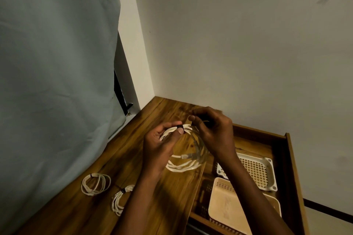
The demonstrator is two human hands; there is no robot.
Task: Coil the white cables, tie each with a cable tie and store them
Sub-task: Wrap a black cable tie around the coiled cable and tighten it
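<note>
Both hands grip the coiled cable (181, 166): left hand (162, 139) clearly, right hand (212, 129) blurred.

The right hand (212, 129) is motion-blurred, so what its fingers (193, 118) pinch cannot be told. At five o'clock the beige basket (225, 208) lies partly behind the right forearm, and the bench (145, 116) runs off the bottom edge.
</note>
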